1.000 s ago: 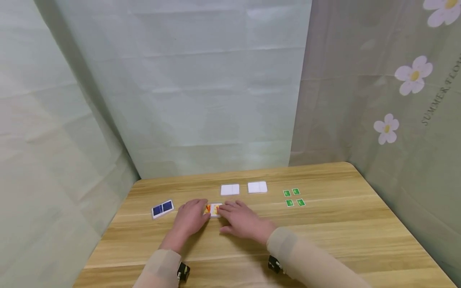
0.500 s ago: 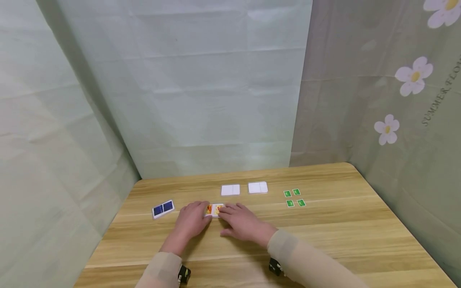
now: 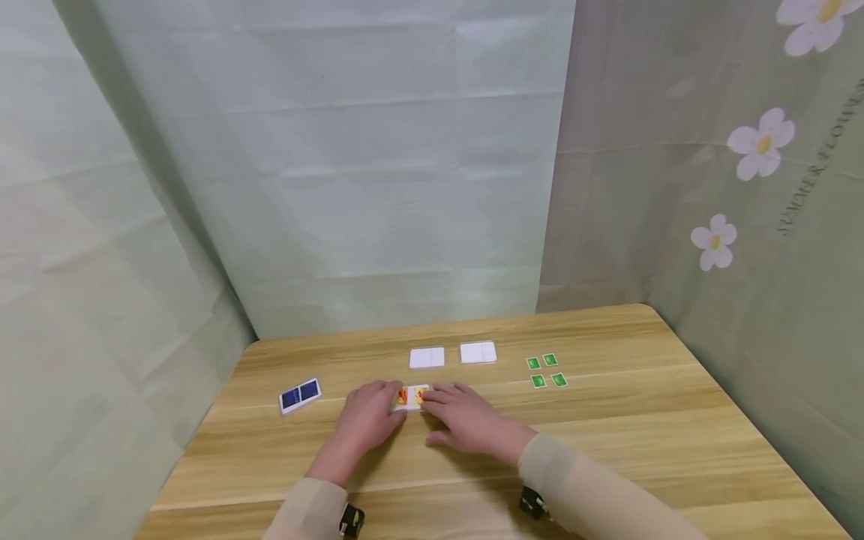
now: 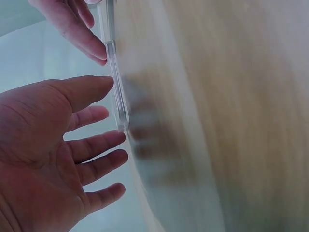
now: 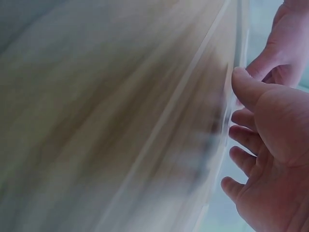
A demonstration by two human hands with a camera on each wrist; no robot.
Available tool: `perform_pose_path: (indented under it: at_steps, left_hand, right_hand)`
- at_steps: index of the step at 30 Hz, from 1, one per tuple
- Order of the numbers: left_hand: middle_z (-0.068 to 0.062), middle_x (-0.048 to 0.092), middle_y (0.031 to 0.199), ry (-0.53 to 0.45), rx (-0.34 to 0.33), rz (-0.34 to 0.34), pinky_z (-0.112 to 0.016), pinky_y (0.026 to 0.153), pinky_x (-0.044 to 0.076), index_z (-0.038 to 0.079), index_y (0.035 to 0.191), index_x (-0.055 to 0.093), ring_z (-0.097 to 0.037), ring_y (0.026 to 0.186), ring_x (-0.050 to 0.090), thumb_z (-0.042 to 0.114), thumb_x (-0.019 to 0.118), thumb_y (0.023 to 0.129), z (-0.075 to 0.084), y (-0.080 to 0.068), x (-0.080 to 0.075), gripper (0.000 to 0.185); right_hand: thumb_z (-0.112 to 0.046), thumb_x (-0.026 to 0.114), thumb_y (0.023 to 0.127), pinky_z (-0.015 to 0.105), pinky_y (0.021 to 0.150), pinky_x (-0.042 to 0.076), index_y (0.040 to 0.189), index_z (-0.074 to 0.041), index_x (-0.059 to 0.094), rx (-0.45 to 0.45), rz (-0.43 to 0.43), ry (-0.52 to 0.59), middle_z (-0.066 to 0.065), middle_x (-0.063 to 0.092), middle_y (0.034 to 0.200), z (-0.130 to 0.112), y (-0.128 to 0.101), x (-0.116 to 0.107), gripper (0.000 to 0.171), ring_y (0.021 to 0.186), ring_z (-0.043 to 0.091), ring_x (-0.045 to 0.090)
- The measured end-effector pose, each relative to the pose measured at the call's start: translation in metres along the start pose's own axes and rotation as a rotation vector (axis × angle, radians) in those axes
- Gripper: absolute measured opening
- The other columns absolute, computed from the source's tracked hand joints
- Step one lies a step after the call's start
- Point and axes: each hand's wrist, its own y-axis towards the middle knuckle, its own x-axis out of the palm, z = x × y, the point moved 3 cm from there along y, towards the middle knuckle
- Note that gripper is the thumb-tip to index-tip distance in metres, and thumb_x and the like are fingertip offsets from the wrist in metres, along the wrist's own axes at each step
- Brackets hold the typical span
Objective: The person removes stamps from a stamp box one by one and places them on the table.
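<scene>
A small flat card [image 3: 411, 397] with two orange-and-yellow pictures on white lies between my hands in the head view. In the left wrist view its clear plastic-like edge [image 4: 117, 87] is seen side-on. My left hand [image 3: 367, 421] is at the card's left end, its thumb by the near edge and its fingers loosely spread. My right hand [image 3: 467, 421] lies over the right end with fairly straight fingers, and its thumb stands apart below the card. Both hands partly cover the card's ends.
Two white cards [image 3: 427, 358] lie behind the hands. Several small green square tiles [image 3: 538, 381] sit to the right. A dark blue two-panel card [image 3: 300, 396] lies at the left of the wooden table [image 3: 648, 450]. Cloth curtains [image 3: 405, 187] enclose the back and sides.
The picture card and both hands have shifted a little to the right along the table. The camera view has turned slightly; the other cards and tiles stay put on the table.
</scene>
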Motion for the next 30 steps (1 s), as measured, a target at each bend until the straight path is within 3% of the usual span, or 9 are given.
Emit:
perform_pose_path:
  at_steps: [15,30]
  left_hand:
    - [-0.022,0.07,0.135,0.0,0.028,-0.029,-0.065,0.112,0.047,0.005,0.142,0.069,-0.042,0.126,0.065,0.024,0.086,0.098,0.026,-0.001,0.007,0.051]
    - [-0.019,0.071,0.124,-0.037,0.124,-0.024,-0.064,0.109,0.048,0.004,0.14,0.07,-0.039,0.117,0.066,0.024,0.091,0.093,0.045,-0.002,0.015,0.056]
  right_hand:
    - [-0.047,0.074,0.106,0.059,0.128,0.032,0.154,-0.011,0.064,0.026,-0.02,0.057,0.005,0.054,0.166,0.018,-0.028,-0.003,0.061,0.156,0.03,0.045]
    - [-0.044,0.074,0.107,0.059,0.126,0.036,0.152,-0.007,0.065,0.007,-0.01,0.079,0.009,0.056,0.163,0.027,-0.059,-0.011,0.059,0.151,0.029,0.052]
